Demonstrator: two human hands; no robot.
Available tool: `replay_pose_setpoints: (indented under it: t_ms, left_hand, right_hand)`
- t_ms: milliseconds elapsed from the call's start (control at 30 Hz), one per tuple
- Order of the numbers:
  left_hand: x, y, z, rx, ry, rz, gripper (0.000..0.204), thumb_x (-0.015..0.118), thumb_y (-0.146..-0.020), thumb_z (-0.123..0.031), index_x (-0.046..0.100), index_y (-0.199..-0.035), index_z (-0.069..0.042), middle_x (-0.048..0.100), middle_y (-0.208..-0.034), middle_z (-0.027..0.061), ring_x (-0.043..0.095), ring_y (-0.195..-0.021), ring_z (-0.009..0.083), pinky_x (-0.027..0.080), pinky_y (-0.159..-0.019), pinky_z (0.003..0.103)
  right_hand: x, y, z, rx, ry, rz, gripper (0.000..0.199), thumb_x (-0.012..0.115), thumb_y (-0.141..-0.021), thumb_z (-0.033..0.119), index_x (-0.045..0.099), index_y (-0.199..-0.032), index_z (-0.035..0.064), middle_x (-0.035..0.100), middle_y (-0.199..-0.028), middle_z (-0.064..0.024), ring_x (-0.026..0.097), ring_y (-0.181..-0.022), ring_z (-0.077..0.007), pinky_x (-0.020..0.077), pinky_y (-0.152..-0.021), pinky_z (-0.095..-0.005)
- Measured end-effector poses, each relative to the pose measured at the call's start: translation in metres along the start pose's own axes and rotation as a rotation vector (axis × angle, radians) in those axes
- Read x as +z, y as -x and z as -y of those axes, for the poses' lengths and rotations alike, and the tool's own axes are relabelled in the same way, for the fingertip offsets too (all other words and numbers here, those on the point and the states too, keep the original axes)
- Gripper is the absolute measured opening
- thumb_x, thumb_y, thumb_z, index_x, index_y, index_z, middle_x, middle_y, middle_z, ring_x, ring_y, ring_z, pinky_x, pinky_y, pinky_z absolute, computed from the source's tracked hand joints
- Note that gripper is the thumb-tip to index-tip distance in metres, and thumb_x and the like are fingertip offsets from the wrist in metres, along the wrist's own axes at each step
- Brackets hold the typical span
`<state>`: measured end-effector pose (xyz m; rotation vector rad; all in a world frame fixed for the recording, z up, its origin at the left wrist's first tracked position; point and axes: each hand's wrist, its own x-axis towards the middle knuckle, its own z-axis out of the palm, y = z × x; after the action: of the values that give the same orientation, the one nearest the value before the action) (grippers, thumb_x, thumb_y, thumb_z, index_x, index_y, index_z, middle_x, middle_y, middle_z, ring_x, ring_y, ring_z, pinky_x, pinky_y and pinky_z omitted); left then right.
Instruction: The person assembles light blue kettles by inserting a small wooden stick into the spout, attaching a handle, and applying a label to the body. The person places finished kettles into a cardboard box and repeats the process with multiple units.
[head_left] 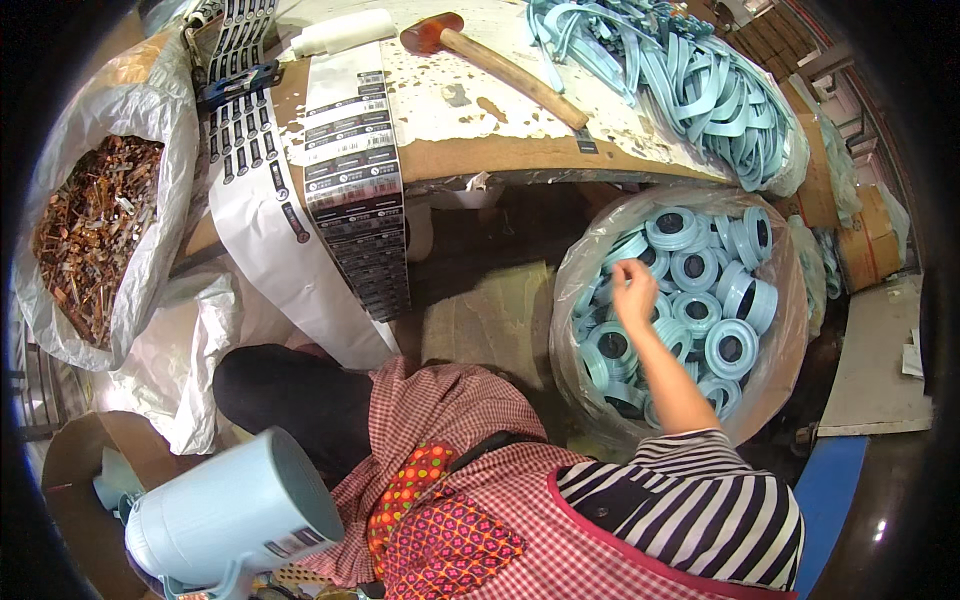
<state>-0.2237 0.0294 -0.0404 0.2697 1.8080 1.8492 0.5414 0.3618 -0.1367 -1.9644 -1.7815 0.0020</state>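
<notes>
My right hand (pixel 634 292) hangs over a clear plastic bag (pixel 785 375) full of light-blue round lids (pixel 731 349), with bent fingers drawn together beside the lids at the bag's left side. Whether anything is between those fingers is too small to make out. At the lower left a light-blue plastic jug (pixel 215 515) lies tilted next to my lap, its open mouth toward me, a handle underneath and a small label on its side. My left hand does not show in the picture.
A worn white table (pixel 500 110) holds a mallet (pixel 495 65), a label strip (pixel 355 190) hanging over its edge, and a heap of light-blue straps (pixel 700 95). Left stands a bag of brownish scraps (pixel 100 230); below it, a cardboard box (pixel 75 520) with a light-blue piece inside.
</notes>
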Motion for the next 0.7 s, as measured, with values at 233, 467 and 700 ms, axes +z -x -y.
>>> replay_pose_setpoints:
  t_ms: [233,467,700]
  left_hand:
    - [0.004,0.007,0.048,0.168,-0.116,-0.003,0.053,0.055,-0.1,-0.019,0.042,-0.149,-0.006,0.053,-0.144,0.0173,0.056,-0.125,0.0312,0.047,-0.107,0.048]
    - [0.044,0.075,0.07,0.25,-0.257,0.009,0.056,0.047,-0.104,-0.038,0.043,-0.148,-0.004,0.051,-0.147,0.0184,0.053,-0.131,0.0323,0.043,-0.111,0.051]
    - [0.059,0.117,0.081,-0.026,0.391,0.148,0.056,0.041,-0.106,-0.043,0.046,-0.145,-0.004,0.052,-0.147,0.0168,0.049,-0.135,0.0313,0.039,-0.115,0.049]
  right_hand:
    - [-0.002,-0.039,-0.108,-0.513,0.813,0.45,0.033,0.073,-0.071,0.013,0.075,-0.104,0.0105,0.059,-0.126,-0.0162,0.05,-0.123,-0.0326,0.0414,-0.101,-0.048]
    - [-0.113,-0.055,0.149,-0.156,-0.237,0.836,0.043,0.088,-0.064,0.024,0.06,-0.091,0.0055,0.066,-0.083,-0.0062,0.064,-0.078,-0.0181,0.0497,-0.07,-0.0338]
    - [-0.031,0.06,0.344,-0.917,-1.137,0.093,0.069,0.076,-0.086,0.052,0.067,-0.122,-0.0069,0.056,-0.086,-0.0112,0.053,-0.073,-0.0255,0.0451,-0.065,-0.0385]
